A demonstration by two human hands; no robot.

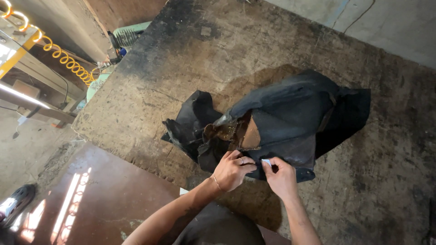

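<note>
Dark crumpled piece of leather-like sheet [290, 118], lying near the middle of a worn, stained tabletop [181, 68], toward its near edge. Torn open at the centre, showing a brown inner layer [249, 135] (rust-coloured, ragged at the rim). Folded and bunched on the left side, flatter and spread on the right.

At the near edge of the sheet, left hand [232, 170] with fingers curled, pinching the dark edge; thin bracelet at the wrist. Right hand [281, 178] just beside it, closed on the same edge, with a small pale scrap [266, 162] pinched at the fingertips (label or chalk, cannot tell which). Both hands close together, nearly touching.

Beyond the tabletop, to the far left, a coiled yellow hose [68, 61] hanging by a wooden frame, and a pale green machine part [129, 34] at the far corner. Below left, a reddish-brown board [104, 199] catching sunlight, and a shoe [16, 202] on the floor at the frame's edge.
</note>
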